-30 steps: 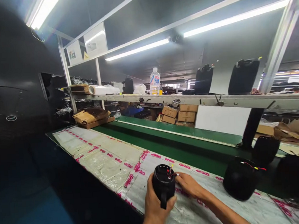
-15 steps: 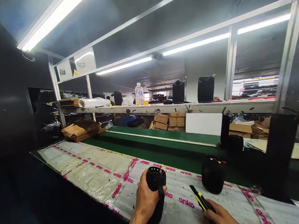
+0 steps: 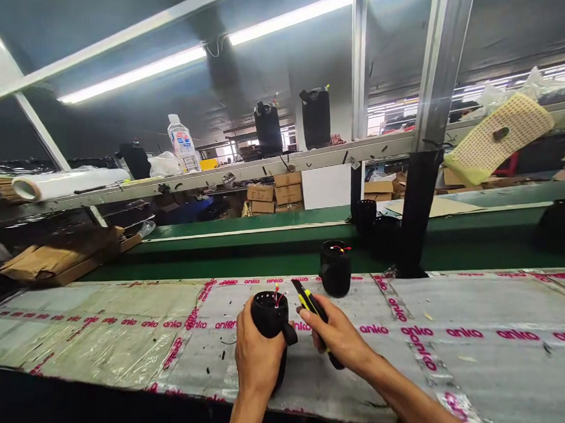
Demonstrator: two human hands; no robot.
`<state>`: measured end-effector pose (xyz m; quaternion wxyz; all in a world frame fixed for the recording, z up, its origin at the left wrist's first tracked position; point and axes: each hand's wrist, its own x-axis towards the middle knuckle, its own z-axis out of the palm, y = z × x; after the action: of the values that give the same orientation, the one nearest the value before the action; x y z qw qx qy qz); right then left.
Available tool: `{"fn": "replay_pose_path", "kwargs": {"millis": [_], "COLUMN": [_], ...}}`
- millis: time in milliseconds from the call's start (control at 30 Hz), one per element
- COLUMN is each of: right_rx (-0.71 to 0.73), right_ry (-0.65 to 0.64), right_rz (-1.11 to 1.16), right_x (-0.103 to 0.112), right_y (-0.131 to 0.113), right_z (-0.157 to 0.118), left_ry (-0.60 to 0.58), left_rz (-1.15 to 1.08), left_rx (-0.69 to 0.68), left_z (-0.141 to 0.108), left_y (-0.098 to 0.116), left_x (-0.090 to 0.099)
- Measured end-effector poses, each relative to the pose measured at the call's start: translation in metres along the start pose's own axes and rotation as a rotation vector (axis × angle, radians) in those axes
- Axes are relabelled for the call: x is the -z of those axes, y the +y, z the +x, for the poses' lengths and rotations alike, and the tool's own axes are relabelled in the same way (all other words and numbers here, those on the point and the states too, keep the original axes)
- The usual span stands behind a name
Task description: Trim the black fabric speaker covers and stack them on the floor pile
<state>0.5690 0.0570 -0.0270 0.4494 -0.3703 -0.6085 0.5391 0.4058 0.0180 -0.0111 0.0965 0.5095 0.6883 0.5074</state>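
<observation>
My left hand (image 3: 259, 351) is wrapped round a black cylindrical housing (image 3: 269, 314) standing on the covered bench. Holes line the housing's inner rim, thin wires with small connectors rise from its top, and a strap loop sticks out on its right side. Just right of it, my right hand (image 3: 339, 335) grips a black and yellow utility knife (image 3: 312, 304), its dark blade pointing up and away from me, apart from the housing. A second black cylinder (image 3: 335, 270) with red and yellow wire ends stands behind the knife.
Pink-lettered wrapping (image 3: 464, 333) covers the bench, with small black scraps on it. Behind runs a green belt (image 3: 247, 257). A metal post (image 3: 419, 210) rises at the right. The shelf (image 3: 233, 171) above holds a plastic bottle (image 3: 183, 144) and black cylinders (image 3: 316, 118). Brown cardboard (image 3: 62, 251) lies left.
The view has swung to the right. My right hand has brought the utility knife closer to the housing, which my left hand still holds.
</observation>
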Motion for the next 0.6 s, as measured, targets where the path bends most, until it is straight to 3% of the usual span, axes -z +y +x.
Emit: {"fn": "replay_pose_path", "kwargs": {"millis": [167, 367, 467, 600], "right_rx": [0.004, -0.03, -0.041, 0.081], "right_ry": [-0.041, -0.087, -0.116, 0.086], "right_rz": [0.045, 0.015, -0.013, -0.163], "right_x": [-0.013, -0.011, -0.013, -0.007], "right_y": [-0.005, -0.004, -0.006, -0.025], "right_z": [0.015, 0.021, 0.026, 0.016], "left_ry": [-0.056, -0.332, -0.403, -0.325], "left_rz": [-0.071, -0.308, -0.447, -0.428], "left_rx": [-0.029, 0.002, 0.002, 0.074], "left_z": [-0.004, 0.015, 0.028, 0.03], "left_y": [-0.003, -0.019, -0.022, -0.025], "left_x": [0.002, 0.02, 0.022, 0.023]}}
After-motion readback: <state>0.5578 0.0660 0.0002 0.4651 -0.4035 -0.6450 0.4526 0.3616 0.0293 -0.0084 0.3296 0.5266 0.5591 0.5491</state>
